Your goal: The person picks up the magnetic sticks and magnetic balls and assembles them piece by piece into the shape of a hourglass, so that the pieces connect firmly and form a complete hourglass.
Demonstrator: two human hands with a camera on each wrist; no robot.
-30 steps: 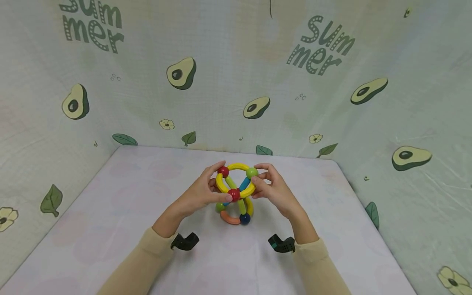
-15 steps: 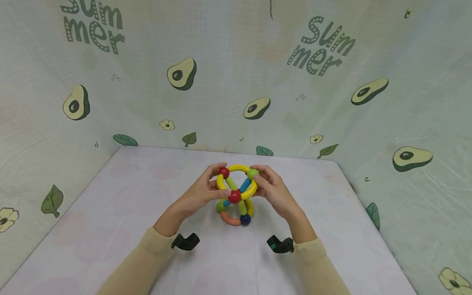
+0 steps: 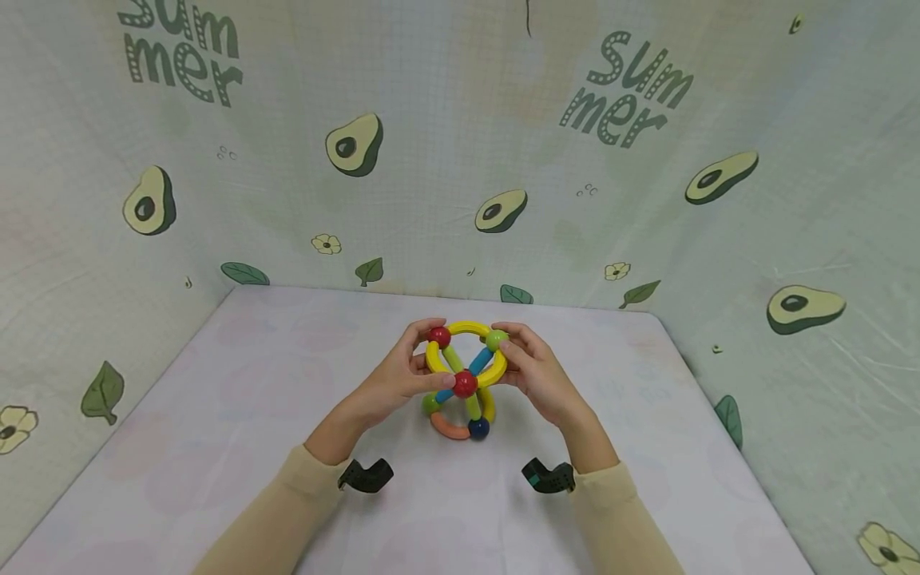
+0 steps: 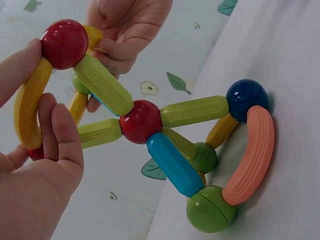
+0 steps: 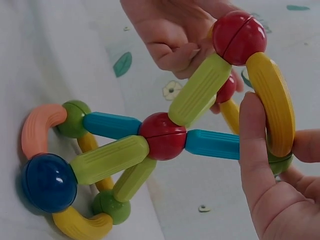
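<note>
A magnetic ball-and-rod toy (image 3: 480, 361) stands upright on the table in an hourglass shape. Its two rings meet through straight rods at a central red ball (image 4: 141, 121). The lower ring, with a dark blue ball (image 5: 49, 182) and an orange curved rod (image 4: 253, 155), rests on the tabletop. My left hand (image 3: 391, 375) grips the upper ring's left side, thumb at the front red ball (image 3: 465, 384) and a finger at the rear red ball (image 3: 440, 337). On the other side, my right hand (image 3: 541, 375) pinches the upper ring around its green ball (image 3: 497, 340) and yellow curved rod (image 5: 272, 102).
The pale tabletop (image 3: 460, 511) extends around the toy. A printed cloth (image 3: 431, 160) with avocados and leaves hangs behind it and at both sides. Dark camera mounts (image 3: 366, 476) sit at both wrists.
The toy's upper ring has shifted slightly to the right, and my left hand has followed it. My right fingers have drawn in closer around the green ball. The base has hardly moved.
</note>
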